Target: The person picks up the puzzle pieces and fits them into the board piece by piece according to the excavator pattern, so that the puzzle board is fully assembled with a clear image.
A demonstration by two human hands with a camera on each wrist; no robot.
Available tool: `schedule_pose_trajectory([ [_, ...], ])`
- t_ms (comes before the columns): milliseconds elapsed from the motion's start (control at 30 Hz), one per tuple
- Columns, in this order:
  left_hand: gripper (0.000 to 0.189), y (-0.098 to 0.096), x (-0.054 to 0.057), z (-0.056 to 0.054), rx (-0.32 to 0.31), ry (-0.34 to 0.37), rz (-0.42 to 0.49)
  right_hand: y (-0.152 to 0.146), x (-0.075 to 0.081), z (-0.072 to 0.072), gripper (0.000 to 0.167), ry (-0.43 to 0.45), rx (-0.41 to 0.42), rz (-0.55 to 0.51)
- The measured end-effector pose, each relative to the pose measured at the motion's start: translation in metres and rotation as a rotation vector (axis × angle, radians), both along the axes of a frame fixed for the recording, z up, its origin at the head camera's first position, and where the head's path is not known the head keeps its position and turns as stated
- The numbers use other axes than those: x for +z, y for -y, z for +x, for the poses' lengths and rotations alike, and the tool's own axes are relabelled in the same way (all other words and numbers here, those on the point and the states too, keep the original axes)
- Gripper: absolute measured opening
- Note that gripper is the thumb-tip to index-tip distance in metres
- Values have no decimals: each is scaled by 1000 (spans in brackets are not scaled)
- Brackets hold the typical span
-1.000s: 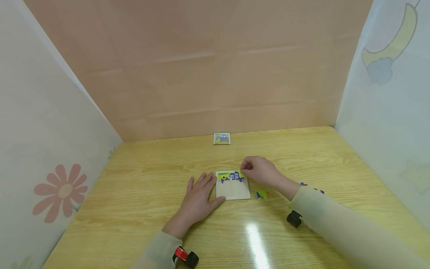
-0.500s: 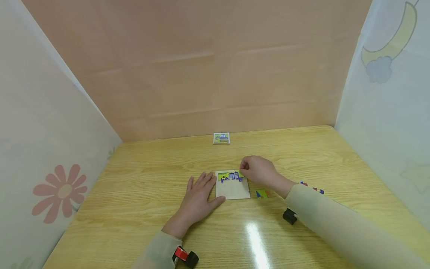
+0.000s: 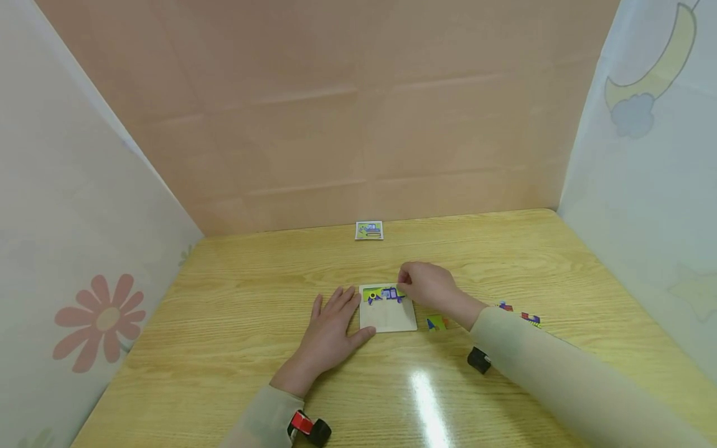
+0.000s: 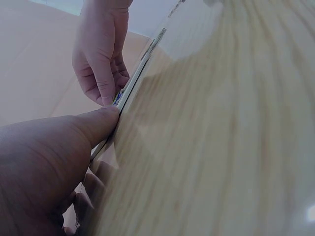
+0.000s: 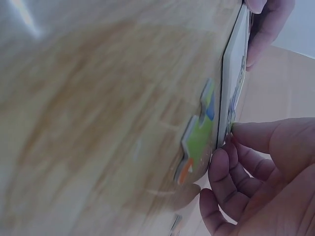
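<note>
A pale square puzzle tray (image 3: 392, 318) lies on the table in the head view. Joined jigsaw pieces (image 3: 385, 294) with a purple-and-green vehicle picture run along its far edge. My left hand (image 3: 329, 336) lies with spread, fairly straight fingers at the tray's left side, its thumb on the near left corner. At the far right corner, my right hand (image 3: 430, 287) pinches a jigsaw piece between thumb and curled fingers; the fingers hide part of that piece. Beside the tray's right side rests a loose green-and-blue jigsaw piece (image 5: 199, 140), also with some orange.
More loose jigsaw pieces (image 3: 531, 319) lie to the right, near my right sleeve. A small picture card (image 3: 369, 230) of a similar vehicle sits at the table's back edge. Brown and white patterned sheets enclose the back and sides.
My right hand has shifted slightly left with the pinched piece, and the gap between it and the neighbouring pieces has closed. The left hand and tray stay put.
</note>
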State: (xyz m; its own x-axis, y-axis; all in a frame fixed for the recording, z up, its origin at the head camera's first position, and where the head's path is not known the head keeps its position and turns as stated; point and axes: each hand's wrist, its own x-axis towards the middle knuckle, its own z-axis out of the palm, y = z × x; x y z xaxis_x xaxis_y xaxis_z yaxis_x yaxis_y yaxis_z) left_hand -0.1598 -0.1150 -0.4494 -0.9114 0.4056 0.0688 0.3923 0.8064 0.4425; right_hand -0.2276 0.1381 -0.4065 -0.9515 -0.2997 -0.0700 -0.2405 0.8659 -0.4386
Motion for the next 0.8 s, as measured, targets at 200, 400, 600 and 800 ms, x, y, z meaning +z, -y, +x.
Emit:
schedule_pose_trajectory([
  [200,79,0,-1,0,-3,-9,-6,1,1,2,8,-21,11,4],
  [400,79,0,-2,-1,0,-11,-7,0,-2,2,6,-39,33,-23],
  [600,80,1,-3,-1,-3,-12,-9,-1,-2,2,1,-47,50,-42],
  [800,80,1,-5,-2,-1,-10,-16,-6,1,11,7,-133,135,-1],
])
